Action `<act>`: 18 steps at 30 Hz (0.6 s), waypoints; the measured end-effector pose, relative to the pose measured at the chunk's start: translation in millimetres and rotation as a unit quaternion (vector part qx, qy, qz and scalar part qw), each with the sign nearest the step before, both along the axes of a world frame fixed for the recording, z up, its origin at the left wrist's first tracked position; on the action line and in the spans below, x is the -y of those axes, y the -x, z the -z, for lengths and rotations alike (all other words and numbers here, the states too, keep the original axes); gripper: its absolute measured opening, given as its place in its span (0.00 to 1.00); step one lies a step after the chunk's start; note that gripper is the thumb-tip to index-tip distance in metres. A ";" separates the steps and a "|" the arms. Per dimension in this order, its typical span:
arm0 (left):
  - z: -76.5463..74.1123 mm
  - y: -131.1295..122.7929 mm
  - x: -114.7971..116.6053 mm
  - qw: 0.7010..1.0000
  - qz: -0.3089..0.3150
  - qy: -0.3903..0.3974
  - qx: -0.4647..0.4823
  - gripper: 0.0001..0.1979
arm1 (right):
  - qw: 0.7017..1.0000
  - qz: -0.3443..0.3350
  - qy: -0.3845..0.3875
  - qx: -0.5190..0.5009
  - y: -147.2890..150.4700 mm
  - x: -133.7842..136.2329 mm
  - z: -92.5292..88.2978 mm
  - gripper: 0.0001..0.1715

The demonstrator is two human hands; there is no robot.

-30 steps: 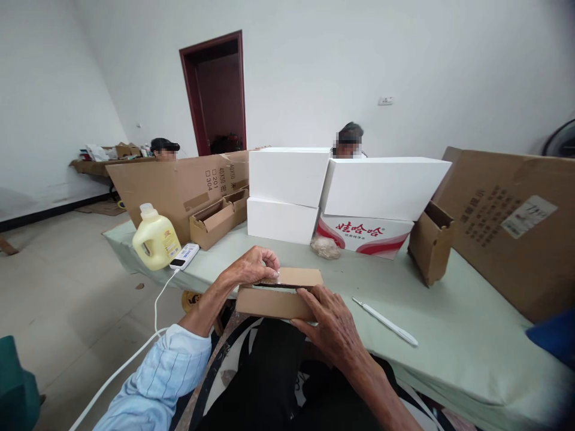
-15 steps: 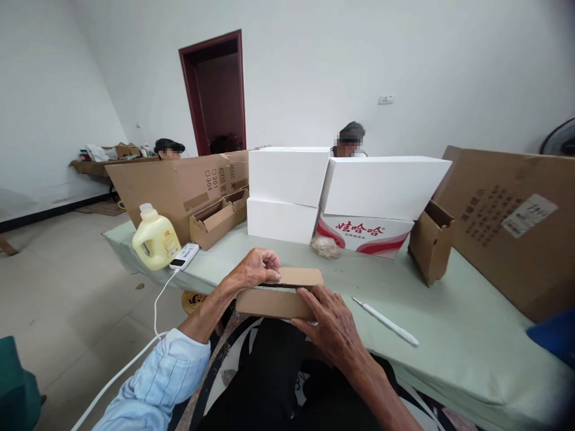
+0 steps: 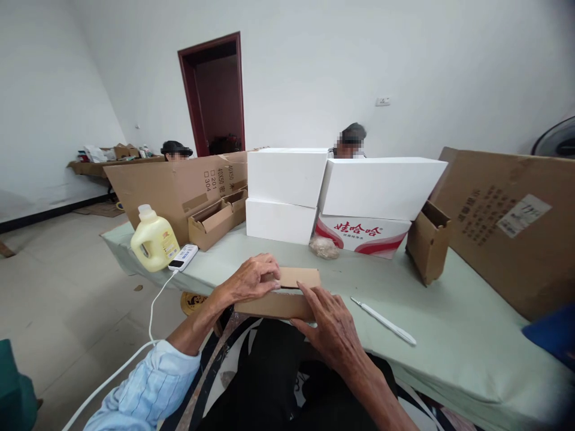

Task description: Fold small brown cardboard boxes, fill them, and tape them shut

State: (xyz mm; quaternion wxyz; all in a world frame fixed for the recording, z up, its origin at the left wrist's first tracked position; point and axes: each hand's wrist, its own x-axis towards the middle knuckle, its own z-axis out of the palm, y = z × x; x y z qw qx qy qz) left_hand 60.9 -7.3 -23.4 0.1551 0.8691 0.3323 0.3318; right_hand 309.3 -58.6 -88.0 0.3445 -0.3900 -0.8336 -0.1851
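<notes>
Between the left hand (image 3: 256,279) – curled, its grip unclear – and the right hand (image 3: 327,316), pinching the near wall (image 3: 269,307), lies a small cardboard box (image 3: 285,302); uneven finger pressure could buckle that wall inward

My table (image 3: 453,353) is covered with a pale green cloth. On its left part I have a yellow jug (image 3: 155,246), a white corded device (image 3: 183,257) just beside it, and a long open carton (image 3: 216,221). In the middle stand a white box (image 3: 279,222) and a red-and-white box (image 3: 362,234), with a crumpled bundle (image 3: 324,248) before them. To my right are a narrow brown box (image 3: 428,245), a large carton (image 3: 503,233) and, nearer, a white-handled blade (image 3: 384,321)
</notes>
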 end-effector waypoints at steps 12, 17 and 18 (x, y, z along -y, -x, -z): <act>-6.7 2.4 -0.2 0.993 0.050 -0.068 -0.077 0.06 | 0.999 0.022 0.002 -0.030 2.3 -4.7 -11.6 0.18; -2.4 0.3 3.7 0.994 0.017 -0.076 -0.078 0.13 | 0.996 0.083 0.014 -0.034 12.5 -19.0 -20.1 0.11; -1.4 -0.1 4.1 0.995 0.005 -0.072 -0.070 0.13 | 0.995 0.093 0.008 -0.038 14.8 -20.9 -20.3 0.11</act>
